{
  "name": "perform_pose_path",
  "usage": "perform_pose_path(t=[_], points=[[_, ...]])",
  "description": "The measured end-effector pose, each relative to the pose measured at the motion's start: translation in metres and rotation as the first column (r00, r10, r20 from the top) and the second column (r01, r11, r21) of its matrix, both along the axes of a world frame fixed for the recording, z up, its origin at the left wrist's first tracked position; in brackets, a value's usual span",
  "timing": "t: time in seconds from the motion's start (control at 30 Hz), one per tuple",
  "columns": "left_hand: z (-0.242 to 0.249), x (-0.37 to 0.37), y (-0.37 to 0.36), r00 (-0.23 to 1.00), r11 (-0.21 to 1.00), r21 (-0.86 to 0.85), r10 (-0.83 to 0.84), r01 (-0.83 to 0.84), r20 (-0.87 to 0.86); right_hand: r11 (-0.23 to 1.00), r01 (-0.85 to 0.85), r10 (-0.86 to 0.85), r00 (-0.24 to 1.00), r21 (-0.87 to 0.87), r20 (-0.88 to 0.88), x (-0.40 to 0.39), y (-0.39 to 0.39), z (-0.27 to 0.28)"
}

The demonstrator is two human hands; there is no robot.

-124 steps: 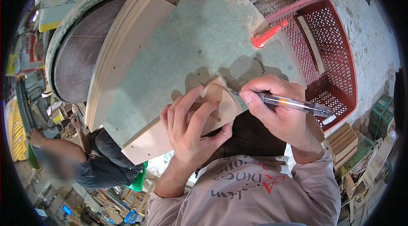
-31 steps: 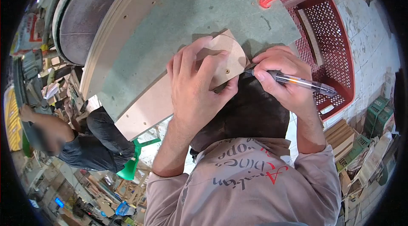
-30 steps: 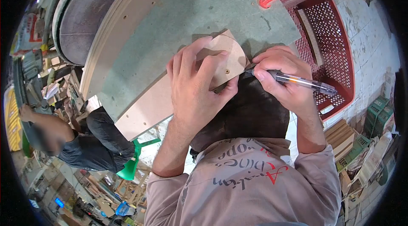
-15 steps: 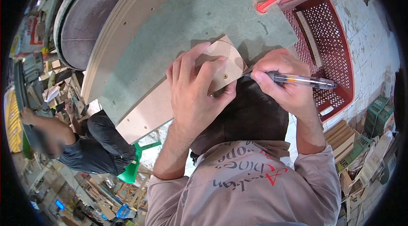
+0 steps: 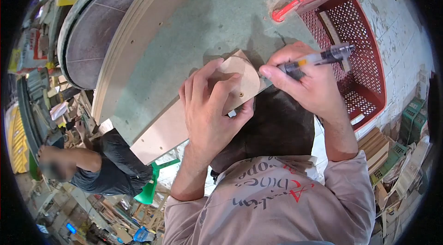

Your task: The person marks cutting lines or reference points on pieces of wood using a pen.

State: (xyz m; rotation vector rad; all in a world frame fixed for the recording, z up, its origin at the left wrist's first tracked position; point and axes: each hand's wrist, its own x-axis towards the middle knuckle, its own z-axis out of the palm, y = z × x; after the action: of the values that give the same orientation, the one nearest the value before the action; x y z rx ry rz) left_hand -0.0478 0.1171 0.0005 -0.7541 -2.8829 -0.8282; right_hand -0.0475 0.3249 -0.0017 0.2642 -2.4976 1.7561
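A rounded wooden piece (image 5: 247,80) with a small hole lies on a long wooden board (image 5: 159,136) at the edge of the green table (image 5: 203,23). My left hand (image 5: 210,100) grips the rounded piece, fingers on top and thumb at its near edge. A dark, partly clear pen (image 5: 318,57) is held in my right hand (image 5: 307,79), its tip beside the piece's right edge. Motion blurs the pen, and whether the tip touches the wood cannot be made out.
A red clamp (image 5: 287,10) sits at the table edge beside a red basket (image 5: 376,60). Curved wooden strips (image 5: 134,28) and a round disc (image 5: 94,37) lie at the left. Another person (image 5: 97,166) sits at the lower left near a green stool (image 5: 147,189).
The pen has swung more upright and my right hand has shifted slightly up and left. My left hand still holds the rounded piece. The view has shifted a little.
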Motion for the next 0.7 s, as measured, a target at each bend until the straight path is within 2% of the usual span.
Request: perform_pose_path(t=[0.13, 0.2, 0.23, 0.3, 0.37, 0.4, 0.43, 0.5, 0.53, 0.57, 0.63, 0.67, 0.7], points=[[0.002, 0.000, 0.002, 1.000, 1.000, -0.003, 0.006, -0.006, -0.001, 0.999, 0.018, -0.021, 0.998, -0.050, -0.059, -0.009, 0.000, -0.009], [0.004, 0.000, 0.002, 1.000, 1.000, 0.004, 0.014, -0.014, -0.026, 0.941, 0.155, -0.158, 0.987, -0.300, 0.012, -0.006, -0.003, -0.014], [0.004, 0.000, 0.002, 1.000, 1.000, 0.004, 0.007, -0.007, -0.021, 0.943, 0.144, -0.155, 0.988, -0.299, -0.013, -0.004, -0.005, -0.016], [0.005, 0.001, 0.002, 0.999, 1.000, 0.011, 0.013, -0.013, -0.053, 0.809, 0.216, -0.207, 0.975, -0.547, 0.079, 0.006, -0.008, -0.017], [0.004, 0.000, 0.000, 1.000, 1.000, 0.024, -0.003, 0.003, -0.019, 0.808, 0.246, -0.246, 0.967, -0.535, 0.073, 0.021, -0.008, -0.020], [0.006, 0.000, -0.003, 1.000, 0.999, 0.027, -0.018, 0.018, -0.002, 0.811, 0.229, -0.261, 0.965, -0.539, 0.017, 0.029, -0.008, -0.025], [0.009, 0.002, -0.006, 0.998, 0.999, 0.034, 0.008, -0.006, -0.057, 0.813, 0.209, -0.274, 0.961, -0.543, -0.039, 0.036, -0.010, -0.031], [0.017, 0.006, -0.012, 0.999, 0.998, -0.053, -0.035, 0.034, -0.008, 0.830, 0.264, -0.367, 0.922, -0.492, -0.124, 0.053, -0.019, -0.043], [0.019, 0.011, -0.021, 0.999, 0.995, -0.098, -0.022, 0.026, 0.045, 0.833, 0.286, -0.379, 0.918, -0.474, -0.113, 0.063, -0.023, -0.047], [0.021, 0.017, -0.029, 1.000, 0.996, -0.092, 0.006, -0.007, -0.007, 0.834, 0.310, -0.393, 0.914, -0.455, -0.097, 0.073, -0.028, -0.052], [0.025, 0.030, -0.049, 0.997, 0.987, -0.149, 0.073, -0.067, 0.036, 0.826, 0.344, -0.391, 0.920, -0.446, -0.016, 0.094, -0.039, -0.063], [0.026, 0.037, -0.061, 0.993, 0.982, -0.169, 0.100, -0.087, 0.070, 0.869, 0.317, -0.371, 0.926, -0.380, -0.074, 0.099, -0.046, -0.061], [0.027, 0.043, -0.073, 0.992, 0.980, -0.159, 0.123, -0.116, 0.030, 0.904, 0.296, -0.348, 0.929, -0.310, -0.129, 0.105, -0.052, -0.060]])
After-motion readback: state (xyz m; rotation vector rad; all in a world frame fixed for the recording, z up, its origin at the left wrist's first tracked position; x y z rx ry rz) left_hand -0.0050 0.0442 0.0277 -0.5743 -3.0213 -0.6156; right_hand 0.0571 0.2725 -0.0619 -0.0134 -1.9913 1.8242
